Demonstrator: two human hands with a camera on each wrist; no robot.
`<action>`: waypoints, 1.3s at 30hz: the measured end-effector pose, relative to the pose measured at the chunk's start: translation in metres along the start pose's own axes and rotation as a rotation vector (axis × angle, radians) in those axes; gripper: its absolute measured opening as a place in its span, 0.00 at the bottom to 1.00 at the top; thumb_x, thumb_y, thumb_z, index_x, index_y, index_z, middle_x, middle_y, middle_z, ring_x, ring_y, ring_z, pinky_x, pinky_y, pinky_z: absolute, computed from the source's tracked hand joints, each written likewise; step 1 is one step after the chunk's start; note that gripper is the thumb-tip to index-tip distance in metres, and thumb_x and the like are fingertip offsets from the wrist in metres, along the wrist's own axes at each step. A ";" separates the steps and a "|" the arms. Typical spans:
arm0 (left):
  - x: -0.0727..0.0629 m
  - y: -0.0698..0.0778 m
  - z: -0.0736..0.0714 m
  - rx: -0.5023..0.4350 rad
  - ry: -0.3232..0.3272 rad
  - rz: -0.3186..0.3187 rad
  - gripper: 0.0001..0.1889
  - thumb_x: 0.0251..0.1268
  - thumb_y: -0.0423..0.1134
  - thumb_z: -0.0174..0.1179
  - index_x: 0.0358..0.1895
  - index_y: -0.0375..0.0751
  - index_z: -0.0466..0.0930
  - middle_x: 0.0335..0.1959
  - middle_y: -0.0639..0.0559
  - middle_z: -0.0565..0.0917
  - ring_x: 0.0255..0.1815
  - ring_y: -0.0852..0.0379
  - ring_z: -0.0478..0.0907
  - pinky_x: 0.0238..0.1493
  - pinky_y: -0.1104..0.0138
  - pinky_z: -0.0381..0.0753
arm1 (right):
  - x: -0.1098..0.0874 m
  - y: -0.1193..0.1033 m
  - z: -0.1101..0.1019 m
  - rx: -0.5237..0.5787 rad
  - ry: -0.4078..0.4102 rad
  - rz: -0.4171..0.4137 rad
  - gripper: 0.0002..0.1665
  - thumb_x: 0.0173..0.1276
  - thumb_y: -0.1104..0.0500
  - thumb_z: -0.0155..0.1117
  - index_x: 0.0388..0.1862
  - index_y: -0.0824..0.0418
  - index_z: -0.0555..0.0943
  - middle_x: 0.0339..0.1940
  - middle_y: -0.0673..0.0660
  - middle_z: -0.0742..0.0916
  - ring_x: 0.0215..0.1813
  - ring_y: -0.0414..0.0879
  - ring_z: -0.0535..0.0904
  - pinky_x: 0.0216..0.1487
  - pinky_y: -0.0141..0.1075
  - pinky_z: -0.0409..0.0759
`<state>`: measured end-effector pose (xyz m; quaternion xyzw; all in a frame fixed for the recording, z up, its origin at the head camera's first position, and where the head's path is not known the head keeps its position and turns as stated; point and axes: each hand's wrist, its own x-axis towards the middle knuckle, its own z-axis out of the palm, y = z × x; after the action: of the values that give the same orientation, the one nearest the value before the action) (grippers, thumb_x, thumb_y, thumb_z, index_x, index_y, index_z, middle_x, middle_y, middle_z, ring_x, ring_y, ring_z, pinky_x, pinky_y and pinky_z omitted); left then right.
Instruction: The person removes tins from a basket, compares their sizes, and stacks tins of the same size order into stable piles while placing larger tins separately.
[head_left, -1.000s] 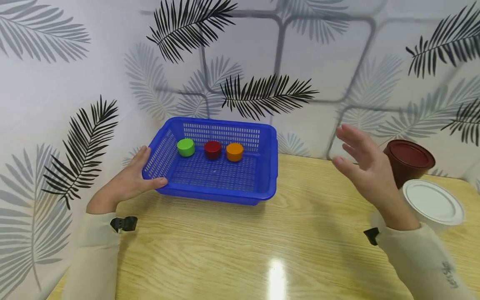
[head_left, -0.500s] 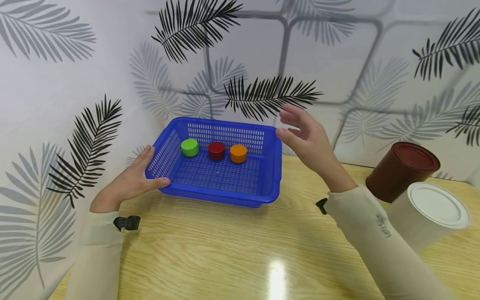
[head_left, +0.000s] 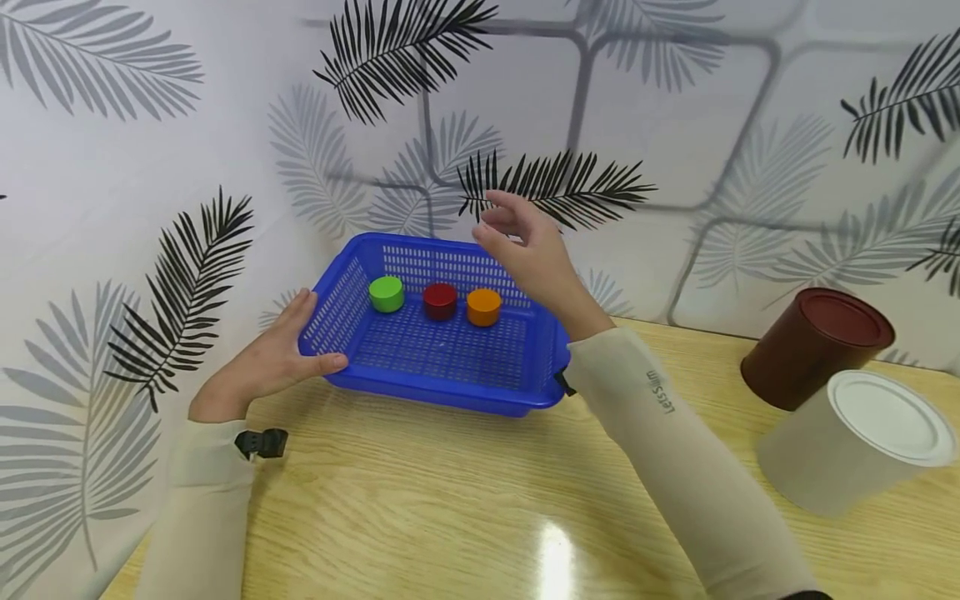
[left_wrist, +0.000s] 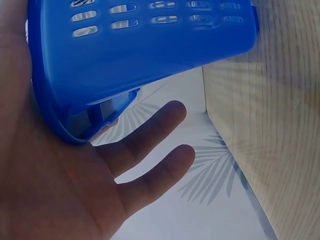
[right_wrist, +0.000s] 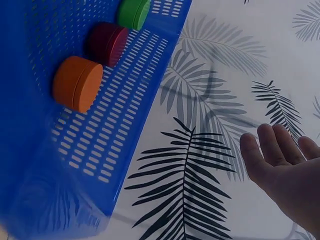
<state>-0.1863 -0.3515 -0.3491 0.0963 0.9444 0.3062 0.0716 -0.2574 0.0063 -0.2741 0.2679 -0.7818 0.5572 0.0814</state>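
Note:
A blue plastic basket (head_left: 442, 390) with slotted walls stands on the table, holding a green (head_left: 387, 295), a dark red (head_left: 440, 302) and an orange (head_left: 483, 307) small round lidded container in a row near its back wall. My left hand (head_left: 264, 360) rests on the basket's left front corner, thumb along the front rim. In the left wrist view, the rim lies against that hand (left_wrist: 65, 190) and two fingers stretch out straight below it. My right hand (head_left: 536, 262) hovers over the basket's back right part, fingers loosely bent and nothing in them.
On the right side of the wooden table (head_left: 405, 508) stand a dark brown lidded can (head_left: 813, 350) and a white lidded can (head_left: 847, 446). Behind and left of the table is a white covering (head_left: 675, 117) with a leaf pattern.
My right hand has moved left from beside the cans to above the basket. My left hand stays at the basket's corner, and the three containers keep their places in it.

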 end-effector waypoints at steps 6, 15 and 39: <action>-0.001 0.000 0.000 0.001 0.009 -0.004 0.62 0.63 0.61 0.66 0.82 0.40 0.28 0.82 0.41 0.29 0.81 0.37 0.28 0.72 0.34 0.41 | 0.017 0.009 0.016 0.065 0.003 0.034 0.33 0.75 0.50 0.63 0.75 0.57 0.70 0.58 0.58 0.83 0.59 0.48 0.79 0.62 0.42 0.76; 0.002 0.002 0.000 0.009 0.016 -0.001 0.62 0.63 0.62 0.66 0.82 0.40 0.28 0.82 0.42 0.29 0.81 0.38 0.29 0.73 0.35 0.41 | 0.028 0.028 0.030 0.025 -0.001 0.106 0.33 0.75 0.48 0.62 0.75 0.57 0.70 0.58 0.58 0.84 0.59 0.49 0.79 0.63 0.42 0.75; 0.000 -0.003 0.001 0.026 0.021 -0.012 0.62 0.62 0.64 0.65 0.82 0.40 0.29 0.82 0.41 0.30 0.81 0.38 0.29 0.73 0.35 0.42 | 0.037 0.083 0.040 -0.341 -0.445 0.604 0.39 0.70 0.63 0.66 0.77 0.64 0.64 0.73 0.65 0.71 0.68 0.61 0.71 0.62 0.52 0.76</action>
<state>-0.1867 -0.3534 -0.3520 0.0881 0.9495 0.2946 0.0622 -0.3238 -0.0226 -0.3415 0.1229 -0.9050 0.3469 -0.2136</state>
